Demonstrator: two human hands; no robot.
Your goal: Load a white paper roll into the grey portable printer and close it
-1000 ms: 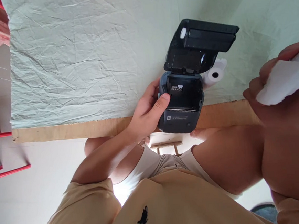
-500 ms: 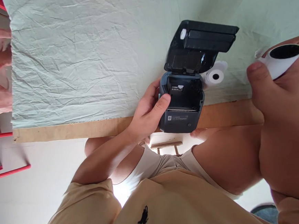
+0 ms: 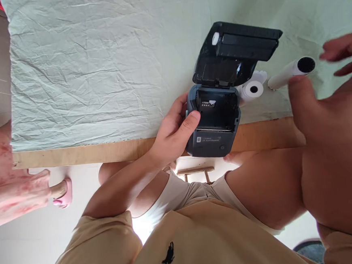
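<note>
My left hand (image 3: 174, 128) grips the left side of a dark label printer (image 3: 216, 118), thumb over its rim. The printer's lid (image 3: 234, 56) is swung up, and its bay shows with no roll inside. Right of the printer stands a small white paper roll (image 3: 253, 89) with a dark core, partly behind the printer. A longer white roll (image 3: 284, 74) with a black hollow core is upright beside it. My right hand (image 3: 331, 91) is just right of this longer roll, fingers spread and slightly blurred, holding nothing.
A wrinkled pale green cloth (image 3: 97, 65) covers the table, whose wooden edge (image 3: 83, 153) runs along the front. At the left, another person in a pink patterned garment (image 3: 12, 189) and a pink slipper (image 3: 64, 193) stands close to the table's corner. A wooden stool (image 3: 195, 171) shows below.
My right hand has let go of the longer white roll, which now stands on the cloth. My left hand and the printer have barely moved. The person at left has moved nearer the front.
</note>
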